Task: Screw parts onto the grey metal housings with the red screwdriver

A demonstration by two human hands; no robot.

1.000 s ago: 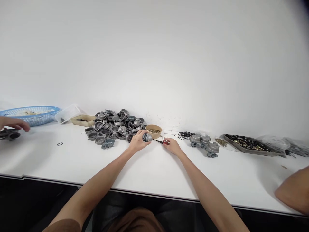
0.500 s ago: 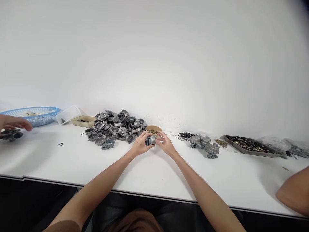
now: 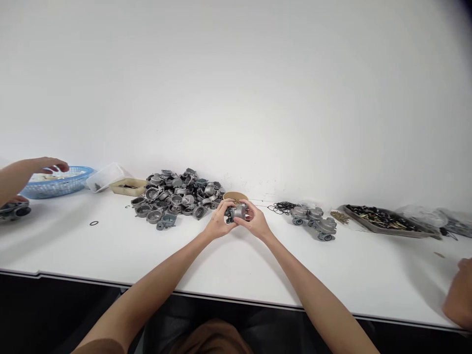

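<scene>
A grey metal carburetor (image 3: pixel 239 212) is held between both hands, just above the white table (image 3: pixel 236 268). My left hand (image 3: pixel 220 221) is closed around its left side. On its right side, my right hand (image 3: pixel 257 222) grips it with the thumb in front and the fingers behind. My fingers cover part of the carburetor. Right behind the hands stands a round tan tub (image 3: pixel 236 195) with small brass pieces in it. To the left lies a large heap of grey carburetor bodies (image 3: pixel 177 194).
Several assembled carburetors (image 3: pixel 315 220) stand at right, near black rubber rings (image 3: pixel 283 207), small brass parts (image 3: pixel 339 217) and a tray (image 3: pixel 391 231) of black and brass pieces. At left, a co-worker's hand (image 3: pixel 51 164) is over a blue basket (image 3: pixel 62 188); another person's arm (image 3: pixel 459 295) is at far right.
The carburetor has turned in my hands, and my right hand has shifted its fingers onto it more fully. The co-worker's hand at left has moved up to the blue basket.
</scene>
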